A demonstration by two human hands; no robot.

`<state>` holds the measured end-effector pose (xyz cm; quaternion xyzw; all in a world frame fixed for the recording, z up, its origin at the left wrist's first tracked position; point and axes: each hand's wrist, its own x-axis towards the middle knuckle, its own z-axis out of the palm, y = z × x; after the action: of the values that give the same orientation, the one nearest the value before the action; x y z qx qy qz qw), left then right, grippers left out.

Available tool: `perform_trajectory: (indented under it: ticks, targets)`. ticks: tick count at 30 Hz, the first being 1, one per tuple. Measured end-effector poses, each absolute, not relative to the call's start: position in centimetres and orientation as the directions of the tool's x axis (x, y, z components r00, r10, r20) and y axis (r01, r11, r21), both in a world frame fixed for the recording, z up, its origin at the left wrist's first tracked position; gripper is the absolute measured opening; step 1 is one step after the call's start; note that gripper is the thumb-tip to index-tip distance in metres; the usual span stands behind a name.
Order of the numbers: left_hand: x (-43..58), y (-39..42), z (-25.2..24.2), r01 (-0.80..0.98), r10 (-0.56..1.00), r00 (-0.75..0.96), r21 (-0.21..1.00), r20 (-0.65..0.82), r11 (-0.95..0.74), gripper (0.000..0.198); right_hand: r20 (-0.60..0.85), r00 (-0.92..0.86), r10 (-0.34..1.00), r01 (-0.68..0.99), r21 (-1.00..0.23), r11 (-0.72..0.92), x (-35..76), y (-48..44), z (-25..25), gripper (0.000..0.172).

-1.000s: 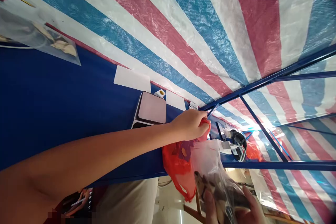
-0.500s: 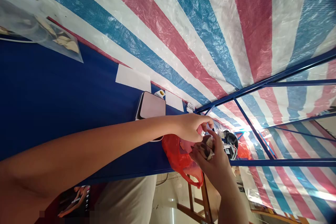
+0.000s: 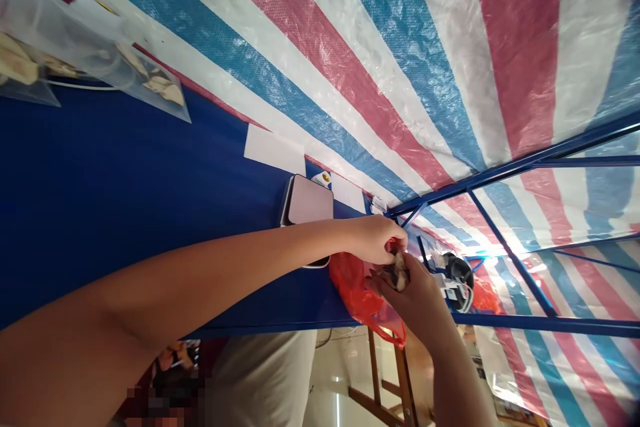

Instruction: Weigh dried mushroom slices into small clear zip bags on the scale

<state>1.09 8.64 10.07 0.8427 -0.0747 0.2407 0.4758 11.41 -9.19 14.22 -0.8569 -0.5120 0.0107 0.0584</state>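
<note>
My left hand (image 3: 376, 240) reaches across the blue tabletop and pinches the upper rim of a red plastic bag (image 3: 356, 283) that hangs over the table's edge. My right hand (image 3: 413, 293) comes up from below, closed around a small clear packet of brown and white pieces (image 3: 396, 273). It holds the packet at the mouth of the red bag, right against my left fingers. Most of the packet is hidden inside my right fist.
A flat pinkish device (image 3: 309, 203) lies on the blue table (image 3: 125, 193) beside white paper sheets (image 3: 275, 150). Clear bags with pale pieces (image 3: 150, 80) sit at the upper left. A striped tarp, blue metal bars (image 3: 515, 163), a black gadget (image 3: 457, 273) and a wooden frame (image 3: 395, 380) surround them.
My right hand has risen from the bottom edge with the clear packet, gathered it into the fist and brought it to the red bag's mouth. My left hand kept its hold on the rim.
</note>
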Motion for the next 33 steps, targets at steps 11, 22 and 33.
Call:
perform_trajectory:
  ticks: [11,22,33]
  targets:
    - [2.0,8.7,9.5,-0.397,0.068,0.838,0.689,0.542,-0.606,0.026,-0.178,0.488,0.854,0.851,-0.117,-0.511,12.8,-8.3,13.9,0.044]
    - [2.3,8.6,8.9,-0.338,0.059,0.852,0.633,0.521,-0.697,0.025,-0.318,0.501,0.805,0.836,-0.065,-0.546,13.1,-6.5,14.4,0.023]
    - [1.8,9.6,8.7,-0.383,0.118,0.809,0.669,0.576,-0.637,0.027,-0.302,0.486,0.820,0.806,-0.208,-0.555,13.6,-6.2,15.6,0.055]
